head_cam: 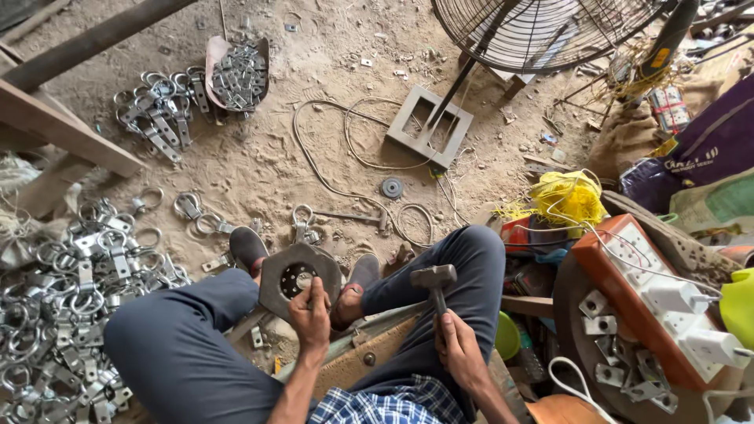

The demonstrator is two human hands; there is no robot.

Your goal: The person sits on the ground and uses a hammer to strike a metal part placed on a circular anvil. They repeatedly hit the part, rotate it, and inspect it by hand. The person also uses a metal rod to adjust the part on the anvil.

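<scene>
Left hand (pixel 310 312): fingers pressed onto the hexagonal steel die block (pixel 299 276), lower centre of frame, between the feet.
Right hand (pixel 458 349): clamped around the hammer (pixel 434 279) handle, head raised beside the knee.
Die block: looks heavy, rigid; best gripped at its thick outer edges.
Hammer: stiff, head-heavy; hold low on the handle.
Lower left: heap of metal ring clasps (pixel 55 314) on the sandy floor (pixel 259 157).

We see a blue-and-white checked shirt (pixel 397 404) above dark blue-grey trousers (pixel 188 338). The hammer (pixel 434 283) head is dull grey, like the hexagonal metal block (pixel 275 275). Beside us lie bright yellow string (pixel 569 198), an orange and white power strip (pixel 652 298), silvery rings (pixel 55 314) and sandy brown ground (pixel 259 157).
</scene>
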